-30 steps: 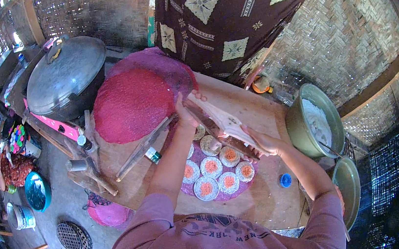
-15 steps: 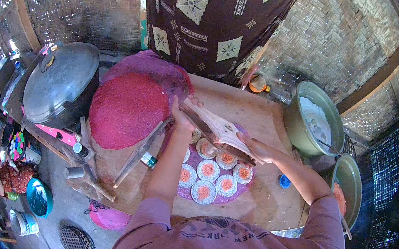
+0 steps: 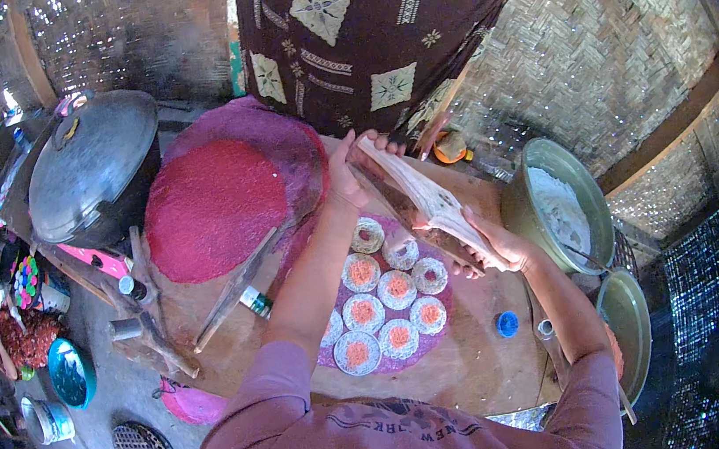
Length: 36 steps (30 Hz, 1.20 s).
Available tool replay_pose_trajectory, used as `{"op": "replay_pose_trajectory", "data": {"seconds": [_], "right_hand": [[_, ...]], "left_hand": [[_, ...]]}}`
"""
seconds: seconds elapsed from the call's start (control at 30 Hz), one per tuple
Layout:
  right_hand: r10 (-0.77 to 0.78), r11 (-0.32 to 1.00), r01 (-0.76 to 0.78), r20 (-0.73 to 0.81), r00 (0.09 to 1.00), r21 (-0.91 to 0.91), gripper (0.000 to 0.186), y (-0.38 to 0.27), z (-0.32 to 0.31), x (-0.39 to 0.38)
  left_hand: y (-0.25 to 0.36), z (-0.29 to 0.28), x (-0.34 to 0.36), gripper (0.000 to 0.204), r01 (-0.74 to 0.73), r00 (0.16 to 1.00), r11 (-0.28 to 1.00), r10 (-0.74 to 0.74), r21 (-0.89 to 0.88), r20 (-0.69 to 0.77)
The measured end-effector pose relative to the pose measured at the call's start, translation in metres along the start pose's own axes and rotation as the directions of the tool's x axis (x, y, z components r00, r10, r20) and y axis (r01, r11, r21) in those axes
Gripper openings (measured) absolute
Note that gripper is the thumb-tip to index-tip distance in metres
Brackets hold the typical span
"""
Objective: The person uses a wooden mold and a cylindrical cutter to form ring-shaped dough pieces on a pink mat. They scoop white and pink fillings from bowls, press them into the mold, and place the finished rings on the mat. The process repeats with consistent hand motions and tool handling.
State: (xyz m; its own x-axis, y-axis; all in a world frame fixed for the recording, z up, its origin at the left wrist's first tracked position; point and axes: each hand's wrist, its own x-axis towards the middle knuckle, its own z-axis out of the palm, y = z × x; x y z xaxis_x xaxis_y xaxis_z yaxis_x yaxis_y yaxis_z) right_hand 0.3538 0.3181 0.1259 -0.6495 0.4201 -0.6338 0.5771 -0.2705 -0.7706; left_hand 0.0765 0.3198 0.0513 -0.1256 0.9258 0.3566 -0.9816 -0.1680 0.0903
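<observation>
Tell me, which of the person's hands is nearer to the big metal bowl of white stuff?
Right. The right hand holds the lower end of the pale sheet, just beside the metal bowl. The left hand grips the sheet's upper end, farther off across the table.

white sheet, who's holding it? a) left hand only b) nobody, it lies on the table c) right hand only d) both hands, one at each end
d: the white sheet is stretched above the table, with the left hand gripping its upper end and the right hand gripping its lower end.
</observation>
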Motion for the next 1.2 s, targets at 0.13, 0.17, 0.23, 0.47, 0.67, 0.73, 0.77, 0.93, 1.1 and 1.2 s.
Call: {"op": "replay_pose_trajectory", "data": {"seconds": [0.13, 0.17, 0.23, 0.47, 0.67, 0.73, 0.77, 0.93, 1.1, 1.2], "right_hand": [[0.14, 0.988, -0.147, -0.125, 0.982, -0.043, 0.074, 0.007, -0.015, 0.008], [0.145, 0.986, -0.153, -0.108, 0.983, -0.068, 0.075, 0.011, -0.016, 0.011], [0.126, 0.987, -0.136, -0.112, 0.986, -0.086, 0.078, 0.018, -0.017, 0.018], [0.101, 0.989, -0.119, -0.183, 0.978, -0.091, 0.077, 0.028, -0.012, 0.035], [0.11, 0.979, -0.144, -0.222, 0.969, -0.144, 0.079, 0.023, -0.021, 0.027], [0.107, 0.98, -0.139, -0.207, 0.973, -0.145, 0.08, 0.028, -0.021, 0.026], [0.099, 0.981, -0.125, -0.178, 0.979, -0.146, 0.08, 0.031, -0.02, 0.028], [0.053, 0.994, -0.076, -0.271, 0.961, -0.074, 0.083, 0.052, 0.0, 0.051], [-0.068, 0.997, 0.061, -0.208, 0.976, -0.038, 0.087, 0.044, -0.008, 0.034], [-0.056, 0.997, 0.06, -0.063, 0.996, 0.05, 0.085, 0.037, -0.029, -0.006]], "left_hand": [[-0.033, -0.05, 0.004, 0.052, -0.078, 0.973, 0.996, 0.064, -0.052, -0.22], [-0.037, -0.062, 0.006, 0.059, -0.085, 0.954, 0.994, 0.061, -0.072, -0.292], [-0.041, -0.082, 0.007, 0.06, -0.087, 0.943, 0.996, 0.07, -0.036, -0.325], [-0.032, -0.108, 0.017, 0.059, -0.061, 0.959, 0.996, 0.04, -0.064, -0.281], [-0.043, -0.1, 0.02, 0.055, -0.097, 0.949, 0.994, 0.078, -0.048, -0.304], [-0.047, -0.096, 0.013, 0.047, -0.102, 0.919, 0.993, 0.075, -0.051, -0.388], [-0.046, -0.094, 0.01, 0.047, -0.088, 0.909, 0.996, 0.069, -0.028, -0.411], [-0.024, -0.078, 0.011, 0.044, -0.009, 0.915, 0.999, 0.028, 0.048, -0.403], [-0.01, -0.033, 0.042, 0.044, 0.162, 0.986, 0.987, -0.162, 0.003, 0.047], [-0.04, -0.012, 0.039, 0.035, 0.113, 0.993, 0.991, -0.111, 0.066, -0.041]]}}
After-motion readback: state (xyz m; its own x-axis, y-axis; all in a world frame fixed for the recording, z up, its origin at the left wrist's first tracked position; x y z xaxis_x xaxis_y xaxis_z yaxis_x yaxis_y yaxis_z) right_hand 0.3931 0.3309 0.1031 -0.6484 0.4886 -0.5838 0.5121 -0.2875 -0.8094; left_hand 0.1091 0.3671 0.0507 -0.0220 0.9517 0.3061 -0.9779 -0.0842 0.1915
